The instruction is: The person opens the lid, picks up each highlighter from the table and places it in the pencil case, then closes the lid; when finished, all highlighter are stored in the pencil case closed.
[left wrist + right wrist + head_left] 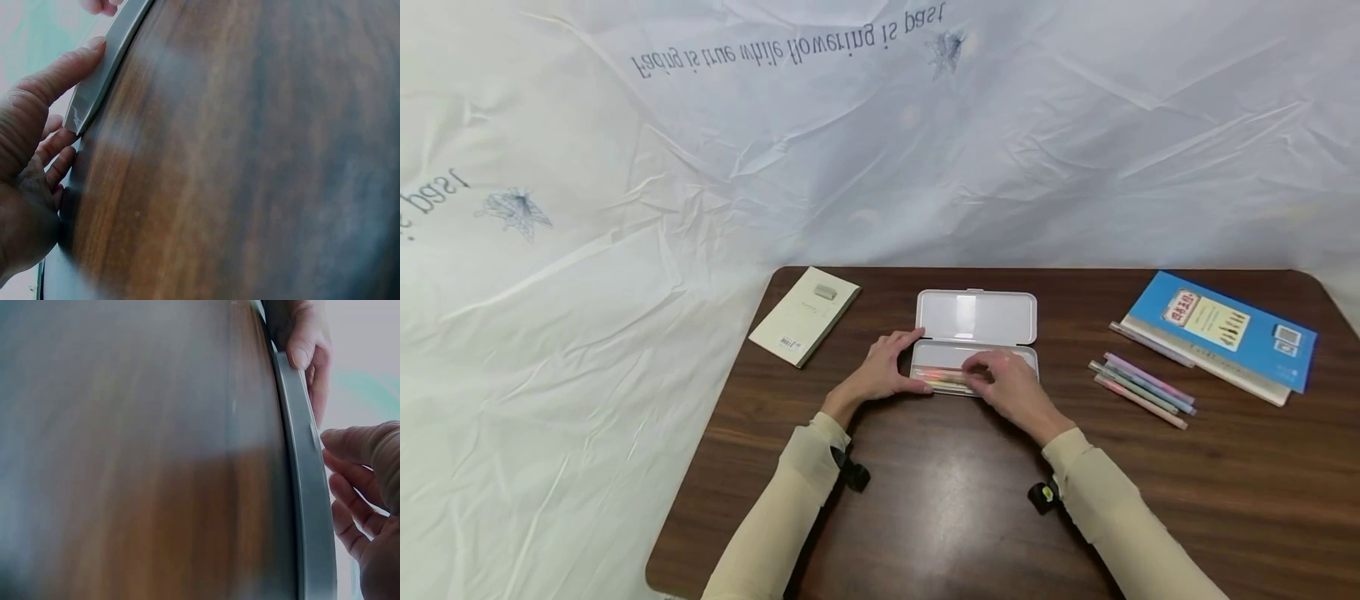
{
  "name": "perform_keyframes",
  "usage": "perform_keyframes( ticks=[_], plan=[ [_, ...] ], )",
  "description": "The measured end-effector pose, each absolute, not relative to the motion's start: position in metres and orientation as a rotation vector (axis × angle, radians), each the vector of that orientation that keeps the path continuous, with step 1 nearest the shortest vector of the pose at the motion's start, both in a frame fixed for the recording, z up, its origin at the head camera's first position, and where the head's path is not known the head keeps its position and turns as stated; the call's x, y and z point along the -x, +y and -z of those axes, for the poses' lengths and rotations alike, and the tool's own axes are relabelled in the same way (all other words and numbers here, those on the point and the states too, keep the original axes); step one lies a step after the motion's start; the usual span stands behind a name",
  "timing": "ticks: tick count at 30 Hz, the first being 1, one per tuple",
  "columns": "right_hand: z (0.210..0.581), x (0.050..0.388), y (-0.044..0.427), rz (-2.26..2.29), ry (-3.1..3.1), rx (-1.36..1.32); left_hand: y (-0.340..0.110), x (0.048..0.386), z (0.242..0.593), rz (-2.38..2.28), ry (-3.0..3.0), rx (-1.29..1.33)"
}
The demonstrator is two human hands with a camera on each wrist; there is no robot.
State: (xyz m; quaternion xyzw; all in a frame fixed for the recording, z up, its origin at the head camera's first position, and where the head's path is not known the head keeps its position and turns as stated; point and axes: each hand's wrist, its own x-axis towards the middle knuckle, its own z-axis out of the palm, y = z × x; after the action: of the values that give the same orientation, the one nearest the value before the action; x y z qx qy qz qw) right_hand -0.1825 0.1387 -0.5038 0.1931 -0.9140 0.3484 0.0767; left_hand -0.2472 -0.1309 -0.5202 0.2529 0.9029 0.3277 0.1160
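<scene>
The left hand (880, 367) has its thumb and fingers spread round the near end of the open pencil case (942, 356), the thumb at the front corner and the fingers toward the hinge. The right hand (1011, 387) is over the other half of the case, thumb and fingertips close together; whether a pen is pinched there cannot be told. If the left hand's hold loosened, a push from the right could slide the case along the table (940, 500) or twist it. Pens let go crookedly could cross or catch on the rim, and a knock to the lid (1007, 318), standing open beyond both hands, could bring it down on the fingers. The case holds several pale-coloured pens (942, 378) along its front side, between the two hands, with bare bottom behind them. To the right of the right hand lie four loose pens (1142, 392), near a blue book (1262, 346); a pale notebook (797, 321) lies left of the left hand.
</scene>
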Motion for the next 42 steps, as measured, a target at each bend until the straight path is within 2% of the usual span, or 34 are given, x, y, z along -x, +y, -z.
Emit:
perform_keyframes(
  ticks=[10, 20, 29, 42],
  plan=[
    [0.501, 0.154, 0.211, -0.968, -2.783, -0.322, -0.131, 0.247, 0.521, -0.927, 2.631, -0.734],
    [0.504, 0.125, 0.279, -0.872, -2.676, -0.193, -0.133, 0.251, 0.516, -0.928, 2.648, -0.739],
    [0.505, 0.101, 0.307, -0.823, -2.734, -0.033, -0.132, 0.247, 0.521, -0.942, 2.634, -0.74],
    [0.513, 0.094, 0.321, -0.784, -2.803, 0.011, -0.132, 0.247, 0.521, -0.942, 2.633, -0.75]
  ],
)
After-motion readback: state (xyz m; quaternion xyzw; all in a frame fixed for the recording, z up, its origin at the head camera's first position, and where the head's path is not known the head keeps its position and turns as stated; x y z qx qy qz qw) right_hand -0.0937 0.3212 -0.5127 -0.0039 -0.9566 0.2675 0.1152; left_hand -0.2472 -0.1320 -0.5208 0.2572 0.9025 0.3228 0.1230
